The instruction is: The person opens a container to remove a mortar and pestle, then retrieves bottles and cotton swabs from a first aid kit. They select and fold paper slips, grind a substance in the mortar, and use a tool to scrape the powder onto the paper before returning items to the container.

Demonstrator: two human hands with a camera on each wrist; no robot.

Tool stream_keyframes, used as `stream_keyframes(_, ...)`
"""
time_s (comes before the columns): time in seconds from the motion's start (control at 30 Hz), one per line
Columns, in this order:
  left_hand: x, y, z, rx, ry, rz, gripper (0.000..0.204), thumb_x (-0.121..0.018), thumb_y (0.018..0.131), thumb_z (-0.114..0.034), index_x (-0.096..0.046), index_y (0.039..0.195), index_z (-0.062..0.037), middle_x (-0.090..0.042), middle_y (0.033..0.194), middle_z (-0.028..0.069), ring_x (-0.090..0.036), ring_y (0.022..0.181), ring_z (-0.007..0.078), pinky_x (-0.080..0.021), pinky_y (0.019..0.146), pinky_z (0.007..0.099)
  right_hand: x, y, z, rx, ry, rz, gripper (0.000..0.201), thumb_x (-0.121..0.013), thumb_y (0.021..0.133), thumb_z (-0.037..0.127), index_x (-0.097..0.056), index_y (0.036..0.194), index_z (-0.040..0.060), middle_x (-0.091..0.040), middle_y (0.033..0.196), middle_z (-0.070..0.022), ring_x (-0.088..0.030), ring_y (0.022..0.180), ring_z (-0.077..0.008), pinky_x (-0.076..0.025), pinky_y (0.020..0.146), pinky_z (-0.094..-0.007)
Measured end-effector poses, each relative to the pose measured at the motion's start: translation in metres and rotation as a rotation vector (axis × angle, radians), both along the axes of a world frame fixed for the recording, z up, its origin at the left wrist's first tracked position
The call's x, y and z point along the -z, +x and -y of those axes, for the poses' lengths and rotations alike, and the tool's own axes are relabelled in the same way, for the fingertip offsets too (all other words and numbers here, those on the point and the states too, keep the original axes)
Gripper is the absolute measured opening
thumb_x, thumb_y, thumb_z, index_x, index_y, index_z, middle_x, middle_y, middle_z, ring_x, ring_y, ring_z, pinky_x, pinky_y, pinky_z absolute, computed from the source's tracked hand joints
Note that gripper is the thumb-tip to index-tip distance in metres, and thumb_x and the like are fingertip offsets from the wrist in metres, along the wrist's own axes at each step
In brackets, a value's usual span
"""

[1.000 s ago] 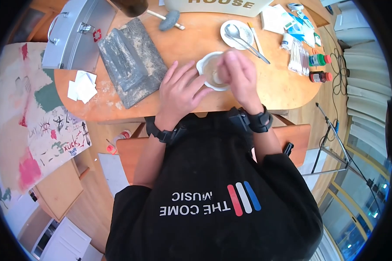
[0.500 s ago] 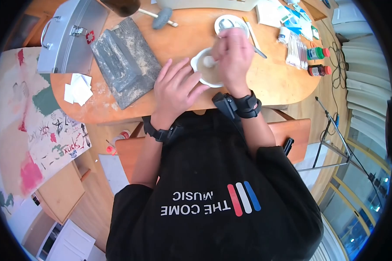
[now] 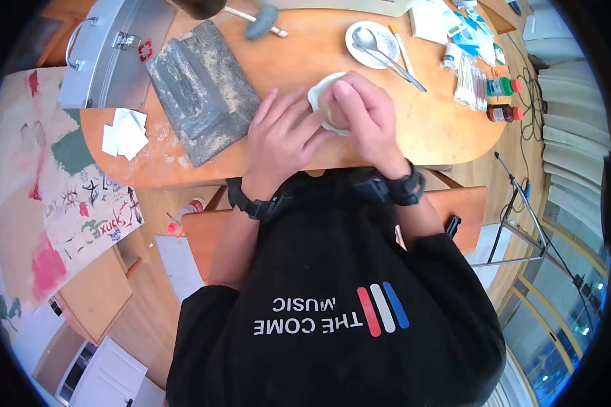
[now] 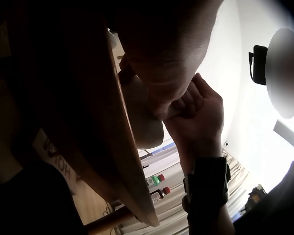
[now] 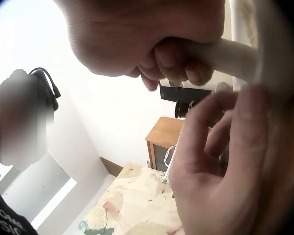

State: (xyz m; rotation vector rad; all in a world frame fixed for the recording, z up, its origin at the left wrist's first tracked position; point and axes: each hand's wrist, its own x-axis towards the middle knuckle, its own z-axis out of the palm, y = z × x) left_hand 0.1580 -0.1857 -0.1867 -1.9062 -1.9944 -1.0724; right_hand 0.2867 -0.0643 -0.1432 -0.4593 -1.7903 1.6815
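Note:
A small white mortar [image 3: 316, 99] with brownish contents stands near the table's front edge. From above it, my right hand [image 3: 368, 117] grips a white pestle [image 5: 230, 58], whose lower end goes down into the mortar. The curled fingers wrap the upper shaft in the right wrist view. My left hand [image 3: 283, 139] lies against the mortar's left side with fingers spread, its thumb at the wall in the right wrist view. Part of the rim is hidden behind my right hand.
Left of the mortar lies a dusty grey slab [image 3: 204, 91], with a metal case [image 3: 112, 54] beyond it. Behind are a stone-headed hammer [image 3: 261, 24] and a plate [image 3: 355, 55] with a spoon [image 3: 387, 60]. Cotton swabs [image 3: 470, 83] and small bottles [image 3: 501, 87] stand at right.
My right hand rose and tilted over the mortar half a second ago, showing the pestle's rounded white end, then came back down toward me. My left hand stays beside the mortar.

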Motion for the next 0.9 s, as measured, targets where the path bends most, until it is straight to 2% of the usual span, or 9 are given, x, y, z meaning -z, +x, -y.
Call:
stream_keyframes(0.1,0.004,0.003,0.003,0.002,0.011,0.025,0.033,-0.086,0.077,-0.034,-0.075,0.100,-0.0127,-0.073,0.107,0.0070,-0.067,0.115,0.0287,-0.046,0.105,0.0523,-0.003,0.003,-0.020,0.210,0.169,0.097,0.028,-0.053,0.108,0.020,-0.065,0.091,0.0022,-0.050,0.065,0.0051,-0.044,0.060,-0.0034,-0.036,0.054,-0.0237)
stream_keyframes(0.23,-0.001,0.004,0.000,0.006,-0.001,0.033,0.035,-0.087,0.073,-0.031,-0.075,0.099,-0.0109,-0.074,0.111,0.0077,-0.067,0.116,0.0289,-0.046,0.106,0.0518,0.012,-0.032,-0.013,0.339,-0.123,-0.167,0.028,-0.052,0.108,0.021,-0.065,0.091,0.0022,-0.048,0.066,0.0056,-0.045,0.062,-0.0022,-0.036,0.055,-0.0228)
stream_keyframes(0.27,-0.002,0.004,0.001,0.001,-0.009,0.034,0.035,-0.087,0.073,-0.031,-0.075,0.099,-0.0108,-0.074,0.111,0.0079,-0.067,0.116,0.0291,-0.046,0.106,0.0519,0.012,-0.027,-0.005,0.221,-0.179,-0.145,0.028,-0.053,0.108,0.019,-0.065,0.090,0.0019,-0.050,0.067,0.0033,-0.046,0.063,-0.0044,-0.037,0.056,-0.0245)
stream_keyframes(0.37,-0.001,0.002,0.001,0.005,0.003,0.004,0.032,-0.085,0.078,-0.036,-0.076,0.100,-0.0139,-0.073,0.103,0.0074,-0.068,0.114,0.0292,-0.047,0.105,0.0536,-0.002,0.003,-0.002,-0.005,0.066,0.052,0.028,-0.053,0.107,0.018,-0.065,0.090,0.0012,-0.053,0.067,0.0003,-0.048,0.063,-0.0078,-0.040,0.057,-0.0271)
stream_keyframes(0.4,0.000,0.000,0.000,0.001,0.011,0.007,0.032,-0.085,0.078,-0.036,-0.076,0.100,-0.0139,-0.073,0.103,0.0075,-0.068,0.114,0.0293,-0.047,0.105,0.0537,-0.008,0.009,-0.007,-0.006,0.126,0.054,0.028,-0.053,0.107,0.018,-0.065,0.089,0.0007,-0.054,0.068,-0.0018,-0.051,0.063,-0.0112,-0.043,0.058,-0.0296)
stream_keyframes(0.53,0.001,0.004,0.002,0.007,0.011,0.022,0.031,-0.084,0.079,-0.036,-0.076,0.100,-0.0143,-0.073,0.102,0.0076,-0.068,0.114,0.0296,-0.047,0.105,0.0539,0.004,-0.015,-0.025,0.234,0.010,-0.091,0.030,-0.050,0.109,0.019,-0.065,0.090,0.0012,-0.051,0.065,0.0028,-0.045,0.059,-0.0051,-0.037,0.055,-0.0248)
stream_keyframes(0.63,-0.001,0.002,0.001,0.004,0.009,0.014,0.032,-0.084,0.079,-0.036,-0.076,0.099,-0.0140,-0.072,0.102,0.0076,-0.068,0.114,0.0298,-0.047,0.105,0.0540,0.004,-0.027,-0.002,0.182,-0.215,-0.162,0.032,-0.049,0.110,0.020,-0.065,0.090,0.0015,-0.049,0.063,0.0046,-0.042,0.058,-0.0027,-0.034,0.054,-0.0232)
stream_keyframes(0.77,-0.001,0.003,0.002,0.008,0.004,0.030,0.035,-0.087,0.074,-0.031,-0.076,0.099,-0.0102,-0.074,0.109,0.0081,-0.067,0.116,0.0297,-0.047,0.105,0.0519,0.000,0.011,-0.010,-0.021,0.138,-0.007,0.033,-0.044,0.113,0.022,-0.062,0.095,-0.0003,-0.045,0.064,0.0042,-0.038,0.055,-0.0039,-0.029,0.052,-0.0233)
stream_keyframes(0.9,0.004,0.005,0.001,0.001,0.014,0.027,0.033,-0.086,0.076,-0.033,-0.076,0.098,-0.0117,-0.074,0.107,0.0075,-0.067,0.116,0.0293,-0.047,0.105,0.0515,0.011,-0.004,-0.039,0.180,-0.129,-0.223,0.031,-0.046,0.112,0.021,-0.062,0.095,0.0013,-0.046,0.062,0.0039,-0.040,0.055,-0.0042,-0.032,0.051,-0.0242)
